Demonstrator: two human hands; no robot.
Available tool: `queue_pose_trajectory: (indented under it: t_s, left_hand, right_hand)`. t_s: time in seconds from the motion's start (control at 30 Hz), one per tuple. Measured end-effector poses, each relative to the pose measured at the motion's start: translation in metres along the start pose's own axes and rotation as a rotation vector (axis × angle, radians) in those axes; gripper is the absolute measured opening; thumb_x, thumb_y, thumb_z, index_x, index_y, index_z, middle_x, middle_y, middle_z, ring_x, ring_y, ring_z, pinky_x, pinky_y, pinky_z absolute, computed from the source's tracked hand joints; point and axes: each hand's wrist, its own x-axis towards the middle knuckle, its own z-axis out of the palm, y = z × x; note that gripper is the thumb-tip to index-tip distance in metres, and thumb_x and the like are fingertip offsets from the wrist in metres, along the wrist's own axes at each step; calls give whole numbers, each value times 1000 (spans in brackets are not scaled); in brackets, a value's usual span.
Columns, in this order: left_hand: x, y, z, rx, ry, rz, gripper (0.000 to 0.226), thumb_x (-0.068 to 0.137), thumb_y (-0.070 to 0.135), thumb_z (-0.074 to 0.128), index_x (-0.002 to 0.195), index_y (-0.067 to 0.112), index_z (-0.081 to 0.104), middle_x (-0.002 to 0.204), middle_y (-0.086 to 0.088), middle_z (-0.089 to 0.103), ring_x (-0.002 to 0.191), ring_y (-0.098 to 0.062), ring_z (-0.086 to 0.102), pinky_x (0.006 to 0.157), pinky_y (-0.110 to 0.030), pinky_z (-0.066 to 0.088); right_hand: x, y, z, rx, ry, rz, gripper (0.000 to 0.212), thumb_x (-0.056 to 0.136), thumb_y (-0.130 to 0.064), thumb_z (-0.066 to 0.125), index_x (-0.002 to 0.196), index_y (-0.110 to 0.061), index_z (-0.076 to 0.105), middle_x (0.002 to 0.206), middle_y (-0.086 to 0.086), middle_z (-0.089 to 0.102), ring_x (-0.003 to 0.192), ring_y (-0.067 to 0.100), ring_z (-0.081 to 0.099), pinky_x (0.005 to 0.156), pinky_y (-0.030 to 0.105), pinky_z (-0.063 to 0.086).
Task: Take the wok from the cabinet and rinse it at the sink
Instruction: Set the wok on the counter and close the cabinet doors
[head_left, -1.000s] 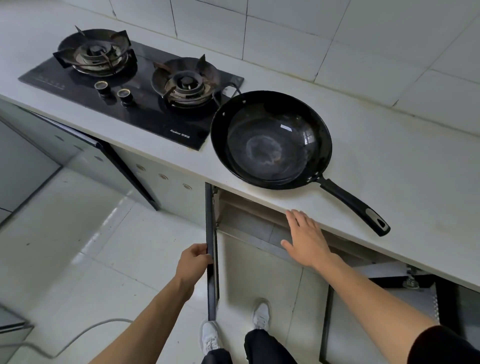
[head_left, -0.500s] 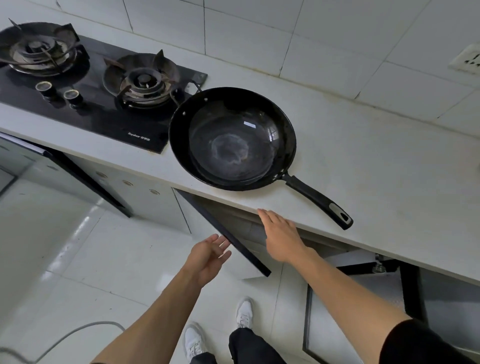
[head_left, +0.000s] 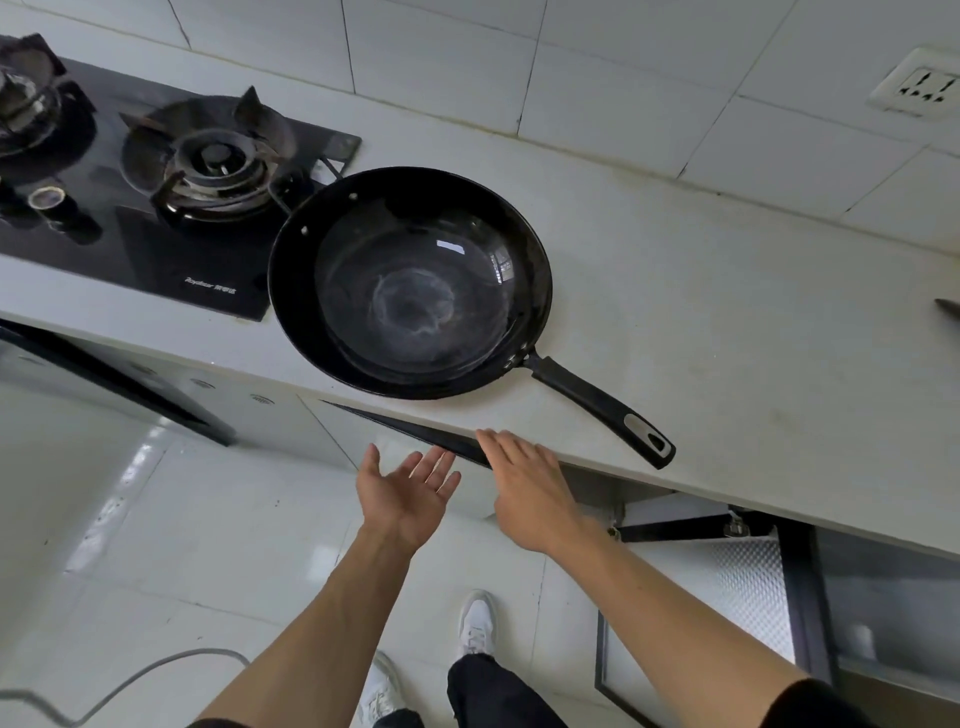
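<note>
Two bare hands reach toward the front edge of the counter (head_left: 727, 322), and neither one holds anything. The left hand (head_left: 402, 493) is turned palm up, fingers straight and slightly spread, thumb out to the side; its fingertips lie just below the dark top edge of a cabinet door (head_left: 415, 428) that stands slightly ajar under the counter. Whether they touch that door cannot be told. The right hand (head_left: 530, 493) is palm down with its fingers straight and close together, the tips resting at or just against the counter's front lip.

The wok (head_left: 410, 283) sits upright on the counter, above and beyond both hands, apart from them. Its black bowl is empty, with a pale ring mark at the bottom. Its long black handle (head_left: 602, 410) points toward the lower right, the end reaching over the counter's front edge, just to the right of the right hand's fingertips and not touched by them. The bowl's near rim lies close to the counter edge, a short way up from the fingers of both hands.

Left of the wok, nearly touching its rim, is a black gas stove (head_left: 156, 208) set into the counter. A wall socket (head_left: 919, 85) shows on the tiles at upper right. Below right, another cabinet (head_left: 727, 597) stands open. White shoes (head_left: 478, 621) stand on the tiled floor, and a grey cable (head_left: 130, 686) runs across it at lower left.
</note>
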Motion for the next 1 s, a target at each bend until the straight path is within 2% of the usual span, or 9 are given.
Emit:
queue_pose_trajectory:
  t_s: [0.3,0.5,0.57,0.63,0.67,0.73,0.8,0.9,1.0]
  left_hand:
    - [3,-8,28,-57,-76,1,81,96,63,31,156,10,15,162,-15,22,148,-33,25,120,-49,24]
    - [-1,-7,23,295,-17,61,61,101,51,37,147,11,38,148,-10,46,136,-31,44,117,-50,30]
    - [-7,-8,19,575,12,74,42,100,39,48,129,9,56,133,-8,58,125,-28,54,112,-46,39]
    - [-18,-15,17,1057,20,158,25,94,28,57,110,10,64,119,-4,63,115,-23,59,104,-39,46]
    - [-22,-19,15,1335,-2,236,23,92,25,57,111,13,64,118,-2,63,114,-21,58,102,-37,47]
    - [-28,-31,11,1840,-91,433,39,95,20,54,133,16,57,137,-2,57,126,-21,53,109,-34,41]
    - [-31,-41,12,2184,-208,661,50,98,19,52,147,19,43,154,1,41,141,-20,38,116,-32,32]
    - [-32,-54,23,2470,-299,851,61,98,21,52,153,19,28,163,-1,22,150,-23,20,118,-36,26]
    - [-30,-65,34,2665,-310,868,69,97,23,52,155,19,14,166,-4,7,152,-25,7,121,-37,15]
  right_hand:
    - [-1,0,-1,56,-1,4,90,83,-12,66,153,-20,9,159,1,21,146,20,18,118,41,22]
    - [-5,-1,1,137,-3,15,86,88,-8,58,154,-21,5,162,-2,12,149,18,8,119,41,19]
    - [-9,2,1,220,-8,5,81,91,-7,52,155,-22,5,163,-4,8,149,14,3,119,40,19]
    - [-17,7,3,310,5,11,76,93,-8,49,154,-21,8,162,-5,10,149,12,5,119,39,22]
    - [-22,11,5,345,23,21,73,94,-9,49,154,-21,10,162,-5,12,148,12,8,118,39,24]
    - [-34,19,10,393,72,51,70,95,-10,51,153,-20,14,161,-5,16,147,12,14,117,39,27]
    - [-49,28,15,421,109,93,69,95,-11,53,153,-19,18,159,-4,19,146,14,18,117,33,28]
    - [-69,41,20,426,142,143,67,94,-11,55,152,-19,22,158,-3,23,145,13,21,114,25,23]
    - [-87,51,23,433,147,197,64,94,-12,55,150,-19,24,156,-2,26,143,15,25,114,27,25]
